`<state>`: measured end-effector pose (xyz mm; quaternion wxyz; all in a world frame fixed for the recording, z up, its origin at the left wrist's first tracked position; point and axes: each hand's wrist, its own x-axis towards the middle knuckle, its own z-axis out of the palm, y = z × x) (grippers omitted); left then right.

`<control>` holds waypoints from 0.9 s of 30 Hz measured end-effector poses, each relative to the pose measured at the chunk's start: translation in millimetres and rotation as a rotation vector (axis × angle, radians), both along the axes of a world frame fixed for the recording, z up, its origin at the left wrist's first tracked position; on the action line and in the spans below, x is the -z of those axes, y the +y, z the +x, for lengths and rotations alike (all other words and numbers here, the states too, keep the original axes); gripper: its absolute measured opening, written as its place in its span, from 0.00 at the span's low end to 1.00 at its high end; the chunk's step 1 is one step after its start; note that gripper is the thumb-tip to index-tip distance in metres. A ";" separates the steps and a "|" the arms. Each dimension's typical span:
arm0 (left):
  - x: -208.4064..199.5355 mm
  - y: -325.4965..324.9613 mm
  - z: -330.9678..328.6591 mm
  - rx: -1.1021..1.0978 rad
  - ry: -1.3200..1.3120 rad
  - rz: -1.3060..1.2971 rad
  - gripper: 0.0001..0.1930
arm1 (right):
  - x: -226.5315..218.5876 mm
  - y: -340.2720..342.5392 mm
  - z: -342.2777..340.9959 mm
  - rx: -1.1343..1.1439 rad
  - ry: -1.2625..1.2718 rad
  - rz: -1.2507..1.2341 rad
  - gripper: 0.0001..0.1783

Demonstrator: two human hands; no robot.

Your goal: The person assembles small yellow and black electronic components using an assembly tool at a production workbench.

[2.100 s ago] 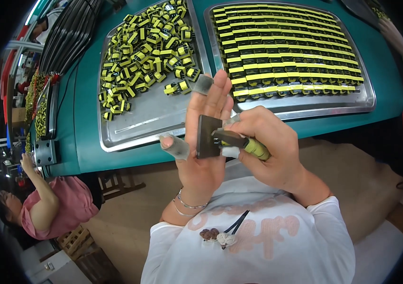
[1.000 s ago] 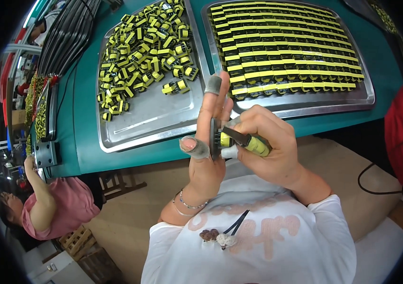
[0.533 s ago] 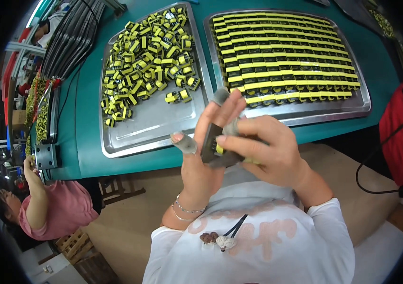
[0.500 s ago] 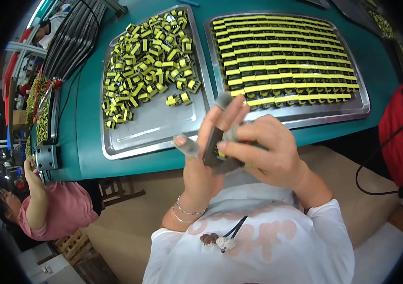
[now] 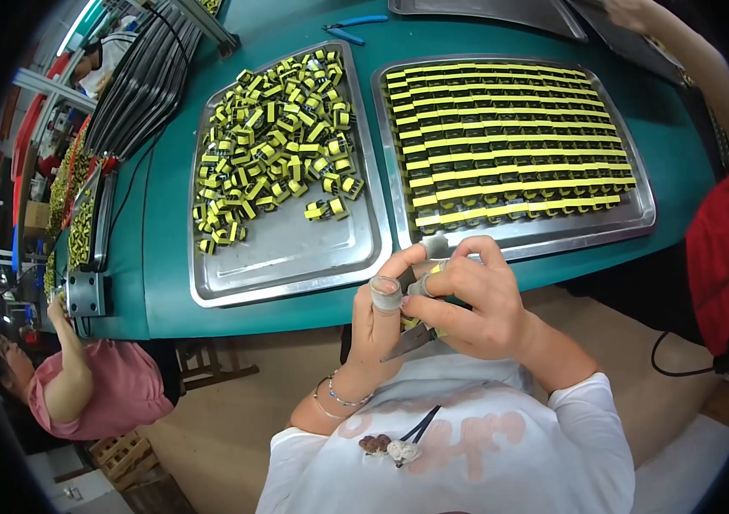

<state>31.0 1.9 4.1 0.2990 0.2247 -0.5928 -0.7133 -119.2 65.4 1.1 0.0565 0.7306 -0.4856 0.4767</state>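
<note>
My left hand (image 5: 373,330), with grey covers on its fingertips, is closed around a dark flat strip with a pointed end (image 5: 411,340) and a small yellow-and-black part, seemingly a transformer, mostly hidden by fingers. From the right, my right hand (image 5: 489,308) pinches at the same small part, fingertips touching those of the left. Both hands are in front of the table edge, above my lap. Just beyond them, a metal tray (image 5: 639,221) holds yellow-and-black transformers (image 5: 510,137) in straight rows. To its left, another metal tray (image 5: 296,272) carries a loose heap of similar transformers (image 5: 274,146).
Blue-handled pliers (image 5: 363,20) lie on the green table (image 5: 167,248) behind the trays. More trays (image 5: 493,10) sit at the far edge. A co-worker's arm (image 5: 716,68) reaches in at upper right; a person in pink (image 5: 107,390) works at left. A red bag (image 5: 724,265) is at right.
My left fingers, spread before, have closed in around the strip and small part. Both hands sit slightly lower. The view has tilted, showing more of the far table, and a co-worker's arm has appeared.
</note>
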 end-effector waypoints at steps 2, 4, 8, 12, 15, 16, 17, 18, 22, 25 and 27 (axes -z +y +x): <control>2.4 -1.4 1.8 0.032 0.027 0.041 0.33 | -1.3 -0.6 2.0 -0.006 -0.012 0.012 0.18; 3.4 -1.7 1.2 0.062 0.051 0.078 0.33 | -1.8 -0.8 1.2 -0.012 -0.027 0.019 0.18; 6.5 0.2 -4.7 0.020 0.046 0.094 0.32 | 1.3 1.0 -0.2 -0.022 -0.019 -0.011 0.19; 9.9 -10.7 -6.4 -0.009 0.083 -0.053 0.30 | -1.3 14.3 -7.4 0.016 -0.084 -0.014 0.20; -3.3 -27.9 5.3 -0.402 -0.262 -0.401 0.17 | -9.2 31.2 -30.4 0.147 -0.139 0.045 0.23; -0.7 -43.9 10.5 -0.477 -0.488 -0.746 0.19 | -10.0 37.1 -40.8 0.228 -0.148 0.031 0.24; -12.0 -55.0 11.2 -0.498 -0.522 -0.882 0.23 | -11.9 41.7 -53.2 0.302 -0.158 0.017 0.25; -12.2 -66.6 17.3 -0.520 -0.600 -0.998 0.26 | -11.5 45.4 -65.9 0.350 -0.197 0.001 0.24; -13.4 -90.5 27.0 -0.364 -0.779 -1.111 0.22 | -12.8 71.0 -116.6 0.668 -0.175 0.086 0.21; -11.1 -91.3 27.5 -0.344 -0.792 -1.089 0.18 | -12.1 88.0 -150.0 0.894 0.038 0.110 0.22; -9.7 -92.8 28.2 -0.356 -0.765 -1.154 0.18 | -12.9 97.8 -163.9 0.973 0.020 0.143 0.21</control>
